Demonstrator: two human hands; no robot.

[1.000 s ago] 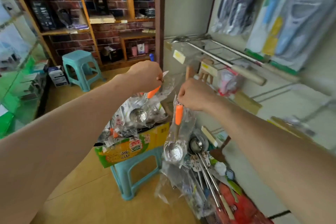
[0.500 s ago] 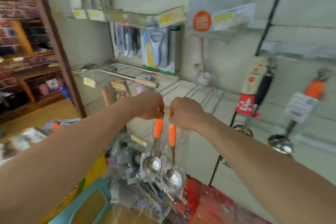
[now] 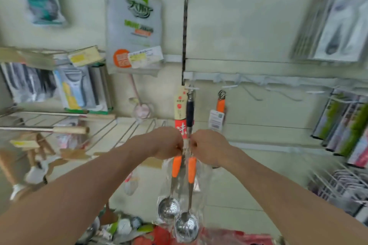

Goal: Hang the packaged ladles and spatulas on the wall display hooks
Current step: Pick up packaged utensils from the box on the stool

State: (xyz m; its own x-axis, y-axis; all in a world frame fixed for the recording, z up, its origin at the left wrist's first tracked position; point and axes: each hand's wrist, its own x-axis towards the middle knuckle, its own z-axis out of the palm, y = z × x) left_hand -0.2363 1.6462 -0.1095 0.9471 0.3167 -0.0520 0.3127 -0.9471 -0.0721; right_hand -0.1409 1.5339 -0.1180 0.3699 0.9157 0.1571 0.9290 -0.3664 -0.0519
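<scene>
Orange-handled ladles in clear bags hung side by side, nearest the onlooker. The left hand [image 3: 169, 143] pinched the top of the left ladle [image 3: 176, 166]; the right hand [image 3: 209, 148] pinched the right ladle [image 3: 192, 169]. Sound practice was probably to offer one bag at a time, held level, to a bare wall hook [image 3: 250, 92] beyond.

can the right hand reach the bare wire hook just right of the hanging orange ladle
Probably yes. The right hand, gripping its packaged ladle, is below and left of the bare hook with open wall between them; the hanging orange-handled ladle hangs off to the side.
</scene>
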